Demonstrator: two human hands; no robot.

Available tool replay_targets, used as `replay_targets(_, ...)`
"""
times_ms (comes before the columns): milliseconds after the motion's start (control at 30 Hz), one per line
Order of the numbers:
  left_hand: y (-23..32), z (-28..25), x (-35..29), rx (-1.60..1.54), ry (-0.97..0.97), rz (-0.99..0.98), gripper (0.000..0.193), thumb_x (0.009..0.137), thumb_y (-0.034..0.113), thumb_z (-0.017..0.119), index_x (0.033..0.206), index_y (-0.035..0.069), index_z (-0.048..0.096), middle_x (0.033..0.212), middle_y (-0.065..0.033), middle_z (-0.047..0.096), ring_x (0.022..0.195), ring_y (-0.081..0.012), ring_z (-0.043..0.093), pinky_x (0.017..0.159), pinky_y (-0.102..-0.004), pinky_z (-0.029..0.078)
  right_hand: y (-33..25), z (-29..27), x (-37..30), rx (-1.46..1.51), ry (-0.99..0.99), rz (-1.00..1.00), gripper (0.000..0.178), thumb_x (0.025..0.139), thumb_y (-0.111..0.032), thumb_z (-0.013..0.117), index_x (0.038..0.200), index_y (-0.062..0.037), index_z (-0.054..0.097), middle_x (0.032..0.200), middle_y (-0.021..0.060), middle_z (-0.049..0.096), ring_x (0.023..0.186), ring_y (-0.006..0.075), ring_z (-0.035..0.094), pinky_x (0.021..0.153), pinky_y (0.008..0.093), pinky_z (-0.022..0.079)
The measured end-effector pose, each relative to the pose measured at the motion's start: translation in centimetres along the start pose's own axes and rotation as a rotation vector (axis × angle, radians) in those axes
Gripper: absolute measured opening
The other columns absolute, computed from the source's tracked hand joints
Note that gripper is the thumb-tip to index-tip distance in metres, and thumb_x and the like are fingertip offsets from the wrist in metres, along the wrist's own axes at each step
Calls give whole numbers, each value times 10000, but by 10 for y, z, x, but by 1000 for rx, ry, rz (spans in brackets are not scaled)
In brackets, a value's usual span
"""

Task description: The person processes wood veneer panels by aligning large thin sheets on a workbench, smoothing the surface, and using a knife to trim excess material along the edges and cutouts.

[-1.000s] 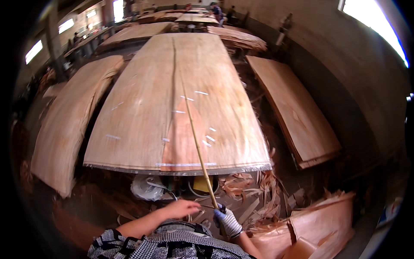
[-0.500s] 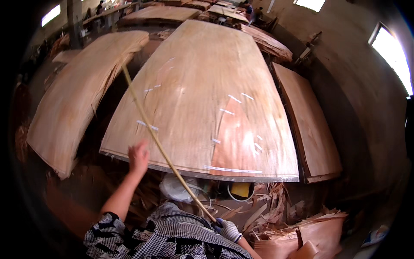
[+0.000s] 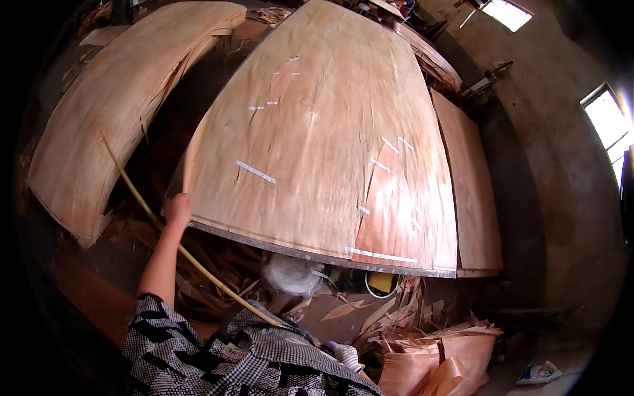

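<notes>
A large pale wood veneer sheet (image 3: 317,132) lies on top of the table in front of me, with strips of white tape and a reddish patch (image 3: 386,211) on it. My bare left hand (image 3: 177,210) is closed on the sheet's near left corner, and the edge there curls up. Low in the picture, my right hand (image 3: 347,356) wears a striped glove and is partly hidden by my clothing. From it a long thin wooden stick (image 3: 198,267) slants up to the left, passing under my left forearm; its near end is hidden.
A veneer stack (image 3: 119,105) stands on the left, another (image 3: 465,185) on the right by the wall. Beneath the table's front edge are a clear plastic bag (image 3: 292,274) and a bucket (image 3: 382,285) with something yellow. Scraps and a veneer bundle (image 3: 409,369) lie at lower right.
My left hand has moved left and down from above the sheet and taken hold of its corner. The stick has swung left, off the sheet. The view has shifted too.
</notes>
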State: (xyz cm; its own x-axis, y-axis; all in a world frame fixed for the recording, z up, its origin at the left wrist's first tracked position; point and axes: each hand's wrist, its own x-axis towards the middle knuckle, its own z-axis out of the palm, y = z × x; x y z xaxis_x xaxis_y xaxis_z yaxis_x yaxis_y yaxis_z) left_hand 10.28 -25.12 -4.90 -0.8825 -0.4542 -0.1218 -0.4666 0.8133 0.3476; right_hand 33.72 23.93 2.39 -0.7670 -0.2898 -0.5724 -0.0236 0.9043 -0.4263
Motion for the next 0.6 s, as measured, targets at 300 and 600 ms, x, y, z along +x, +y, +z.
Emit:
replay_targets(300,196,9,-38,-694,-307,816,304,845,230,502,1073,42,573,1123,-143,562,981,-263,556,849,-336,430,-29,54,14,1355,174,385,323,794,-88,521,1041,119,493,995,230,553,878,295,584,836,345,493)
replay_targets(600,95,-90,-32,-2396,-350,207,339,871,319,497,1080,65,581,1091,-54,593,941,-156,544,846,-333,414,-3,65,-3,1171,536,250,163,821,-49,542,974,-11,581,797,63,585,763,145,529,684,261,441)
